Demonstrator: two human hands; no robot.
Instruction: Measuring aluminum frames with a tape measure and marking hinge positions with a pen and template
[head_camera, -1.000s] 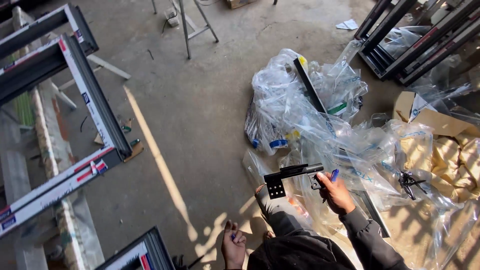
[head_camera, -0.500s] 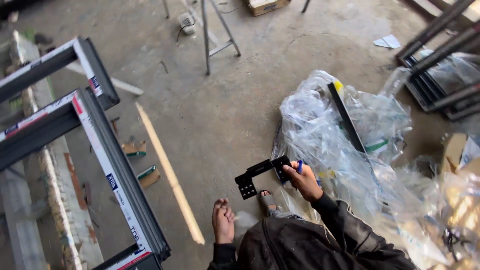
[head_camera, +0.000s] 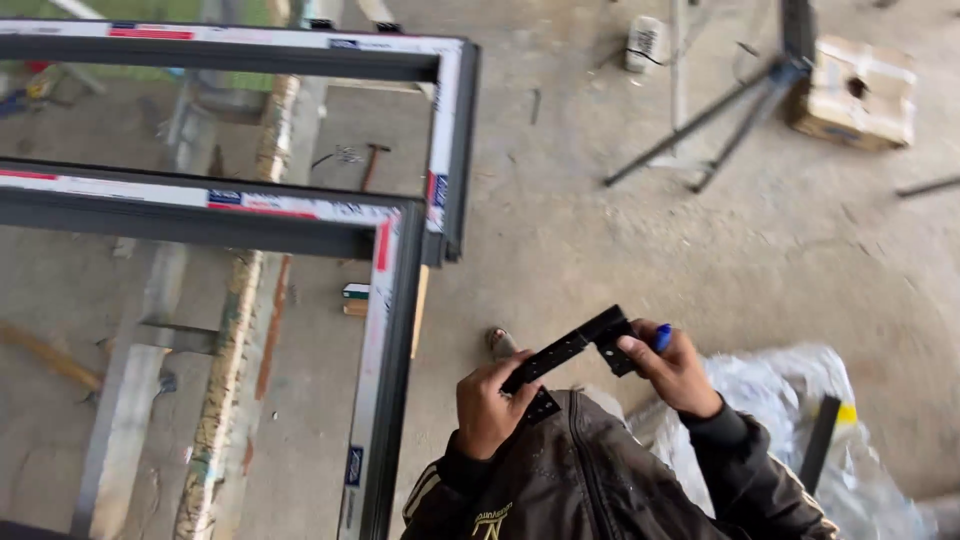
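Both my hands hold a black metal hinge bracket (head_camera: 572, 348) with small holes, in front of my dark jacket. My left hand (head_camera: 488, 408) grips its lower left end. My right hand (head_camera: 672, 368) pinches the upper right end and also carries a small blue-tipped tool (head_camera: 662, 337) between the fingers. The bracket runs tilted from lower left to upper right above the concrete floor.
Two dark window frames (head_camera: 395, 300) with white, red and blue protective tape stand at the left. Clear plastic wrapping (head_camera: 790, 410) with a black bar (head_camera: 820, 440) lies at the right. A metal stand (head_camera: 700, 120), a cardboard box (head_camera: 855, 90) and a hammer (head_camera: 372, 162) lie farther off.
The view swung left towards the window frames. My left hand rose from hanging free and took hold of the bracket's lower end; my right hand kept its grip.
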